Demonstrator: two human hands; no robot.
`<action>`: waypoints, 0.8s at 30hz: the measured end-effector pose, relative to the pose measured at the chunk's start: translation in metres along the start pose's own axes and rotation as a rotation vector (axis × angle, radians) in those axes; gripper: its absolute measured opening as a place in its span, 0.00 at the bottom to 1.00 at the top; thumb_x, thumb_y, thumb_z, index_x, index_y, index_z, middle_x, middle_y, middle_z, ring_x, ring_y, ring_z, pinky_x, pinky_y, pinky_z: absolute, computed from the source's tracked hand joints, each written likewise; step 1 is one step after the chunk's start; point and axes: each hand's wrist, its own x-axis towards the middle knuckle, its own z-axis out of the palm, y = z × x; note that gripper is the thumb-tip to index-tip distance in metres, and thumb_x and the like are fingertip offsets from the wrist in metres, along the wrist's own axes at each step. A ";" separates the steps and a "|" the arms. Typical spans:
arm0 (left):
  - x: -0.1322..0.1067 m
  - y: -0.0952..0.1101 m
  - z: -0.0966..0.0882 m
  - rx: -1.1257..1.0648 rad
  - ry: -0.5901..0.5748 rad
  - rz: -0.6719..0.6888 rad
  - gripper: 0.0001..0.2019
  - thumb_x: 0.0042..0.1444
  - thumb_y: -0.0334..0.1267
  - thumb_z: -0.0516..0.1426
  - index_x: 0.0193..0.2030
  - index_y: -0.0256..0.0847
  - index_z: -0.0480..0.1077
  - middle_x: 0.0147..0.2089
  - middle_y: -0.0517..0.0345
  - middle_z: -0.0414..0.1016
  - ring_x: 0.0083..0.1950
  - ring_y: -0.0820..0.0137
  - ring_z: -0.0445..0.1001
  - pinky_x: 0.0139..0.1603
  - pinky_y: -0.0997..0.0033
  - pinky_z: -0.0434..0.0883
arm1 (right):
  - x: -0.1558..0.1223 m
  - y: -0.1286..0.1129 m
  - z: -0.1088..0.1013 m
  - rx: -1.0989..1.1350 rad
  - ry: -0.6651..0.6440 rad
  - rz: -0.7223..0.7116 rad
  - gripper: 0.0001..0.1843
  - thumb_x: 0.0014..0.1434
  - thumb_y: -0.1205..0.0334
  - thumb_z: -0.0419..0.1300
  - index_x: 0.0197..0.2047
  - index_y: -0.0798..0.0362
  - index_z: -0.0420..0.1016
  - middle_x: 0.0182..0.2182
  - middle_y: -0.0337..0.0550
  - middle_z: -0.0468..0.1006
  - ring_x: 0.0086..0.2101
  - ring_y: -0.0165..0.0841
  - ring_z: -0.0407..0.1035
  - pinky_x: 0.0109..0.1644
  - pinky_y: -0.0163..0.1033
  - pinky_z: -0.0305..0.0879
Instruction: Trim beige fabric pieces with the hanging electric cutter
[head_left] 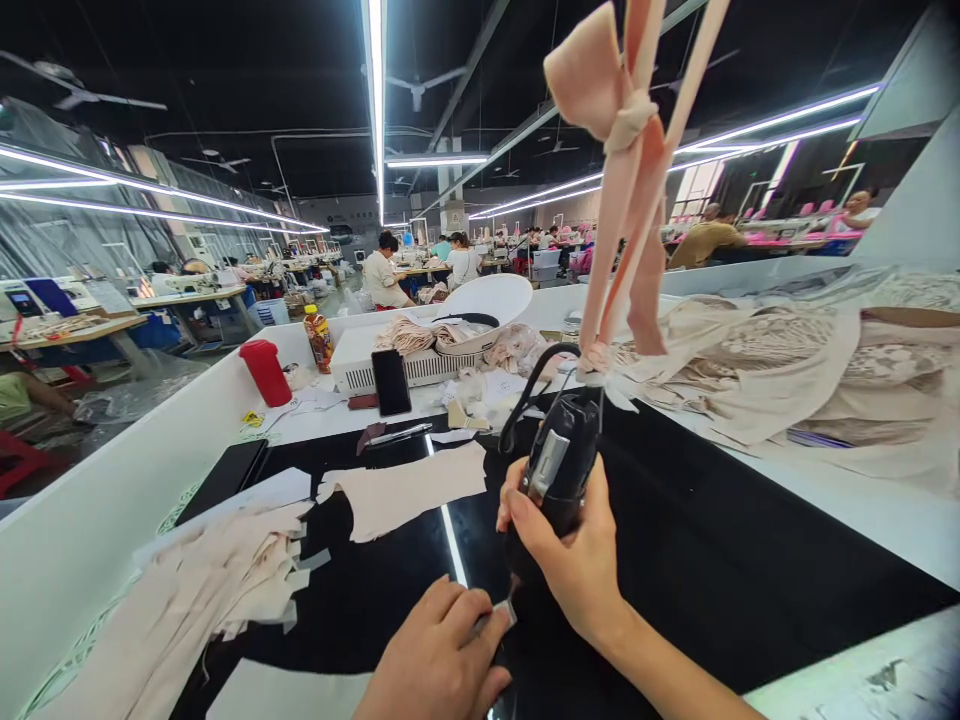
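My right hand (574, 555) is wrapped round a black hand-held electric tool (559, 465) with a silver clip, held upright over the glossy black table top (712, 560). Its cord loops up and hangs from a tied strip of pink fabric (626, 190) overhead. My left hand (442, 650) is closed, its fingers pinching a small grey piece (502, 612) at the tool's lower tip. A pale pink cut fabric piece (409, 490) lies flat just beyond my hands.
A heap of pink fabric pieces (195, 600) lies at the left, a dark tablet (225, 475) behind it. Beige lace garments (787, 370) are piled at the right. A phone (391, 381), red cup (265, 371), bottle (319, 338) and white bowl (491, 297) stand further back. Other people work at distant tables.
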 end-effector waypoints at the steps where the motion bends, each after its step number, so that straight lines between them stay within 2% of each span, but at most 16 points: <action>1: 0.000 0.000 0.000 0.001 -0.003 0.001 0.16 0.68 0.47 0.64 0.55 0.39 0.74 0.44 0.60 0.79 0.42 0.67 0.78 0.51 0.65 0.78 | 0.000 0.000 -0.001 0.007 -0.002 0.003 0.16 0.63 0.66 0.68 0.48 0.43 0.67 0.32 0.33 0.78 0.24 0.28 0.72 0.30 0.33 0.74; 7: -0.002 0.000 -0.001 -0.023 -0.046 -0.010 0.23 0.61 0.45 0.70 0.58 0.38 0.73 0.46 0.59 0.79 0.44 0.66 0.78 0.51 0.66 0.79 | -0.007 -0.001 -0.007 0.108 -0.027 0.005 0.16 0.65 0.67 0.69 0.50 0.42 0.69 0.32 0.32 0.78 0.25 0.27 0.71 0.28 0.32 0.74; 11: -0.002 -0.001 -0.002 -0.025 -0.089 -0.003 0.23 0.62 0.45 0.70 0.59 0.38 0.72 0.47 0.57 0.79 0.45 0.64 0.79 0.53 0.64 0.79 | -0.009 -0.003 -0.006 0.095 -0.043 0.004 0.17 0.64 0.69 0.68 0.50 0.42 0.70 0.33 0.31 0.78 0.25 0.27 0.72 0.29 0.31 0.74; 15: -0.002 -0.002 -0.004 -0.026 -0.097 -0.003 0.18 0.67 0.44 0.65 0.59 0.38 0.72 0.47 0.58 0.80 0.44 0.65 0.79 0.53 0.64 0.80 | -0.008 -0.004 -0.004 0.050 -0.027 -0.003 0.15 0.64 0.68 0.67 0.49 0.43 0.70 0.32 0.31 0.79 0.24 0.26 0.72 0.29 0.32 0.75; 18: -0.003 -0.005 -0.007 -0.025 -0.085 0.014 0.15 0.72 0.44 0.60 0.60 0.41 0.72 0.47 0.59 0.80 0.45 0.67 0.81 0.56 0.64 0.79 | -0.009 -0.002 -0.004 0.042 -0.018 -0.005 0.18 0.64 0.66 0.69 0.53 0.43 0.69 0.33 0.33 0.79 0.24 0.27 0.73 0.30 0.32 0.76; 21: -0.009 -0.008 -0.010 -0.023 -0.041 0.029 0.12 0.76 0.44 0.54 0.59 0.43 0.73 0.48 0.61 0.81 0.46 0.70 0.81 0.60 0.68 0.76 | -0.011 0.001 -0.006 0.057 -0.014 -0.001 0.20 0.64 0.65 0.70 0.54 0.43 0.69 0.33 0.33 0.78 0.25 0.27 0.72 0.30 0.32 0.74; 24: -0.018 -0.008 -0.011 -0.010 0.053 0.006 0.15 0.79 0.43 0.49 0.53 0.44 0.76 0.46 0.62 0.80 0.47 0.73 0.80 0.65 0.71 0.72 | -0.011 -0.001 -0.008 0.034 -0.027 -0.003 0.19 0.64 0.65 0.70 0.52 0.43 0.69 0.32 0.33 0.78 0.24 0.28 0.71 0.29 0.32 0.74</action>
